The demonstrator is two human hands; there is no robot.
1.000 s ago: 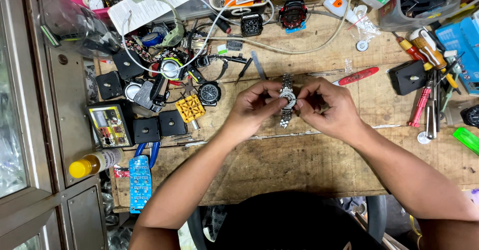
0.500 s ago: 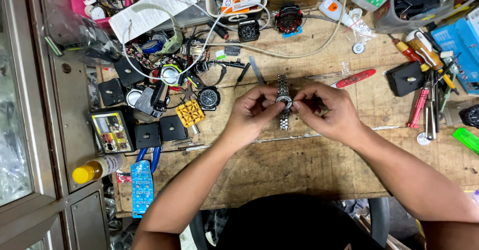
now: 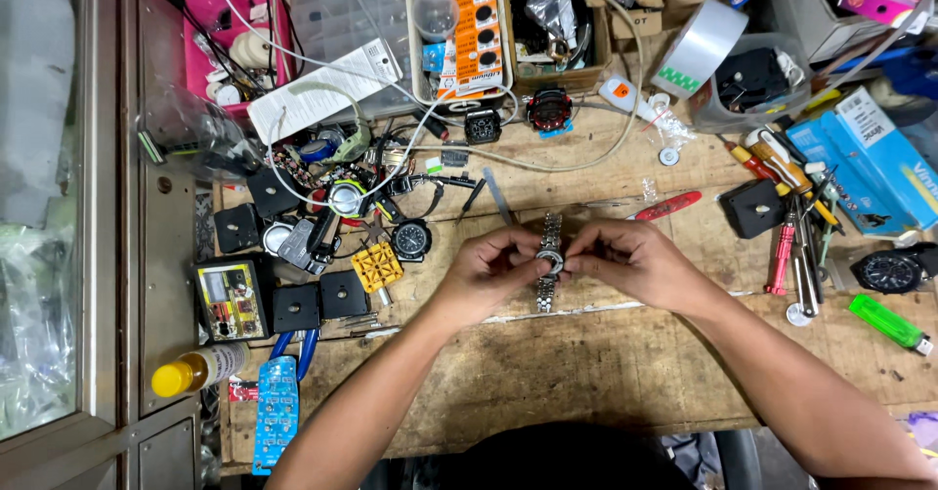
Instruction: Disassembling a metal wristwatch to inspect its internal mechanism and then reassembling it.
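My desk (image 3: 586, 383) is cluttered. Far back, a clear tub (image 3: 752, 85) holds black parts; a pink tray (image 3: 210, 21) holds spools. At centre, my left hand (image 3: 489, 275) and right hand (image 3: 625, 260) pinch a steel watch (image 3: 549, 260).

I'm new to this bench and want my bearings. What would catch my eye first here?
At the centre of the wooden bench, the left hand and right hand pinch a silver metal-band wristwatch between their fingertips. To the left lies a tangle of cables, a yellow square block and a black round watch. On the right sit red-handled screwdrivers and a green lighter.
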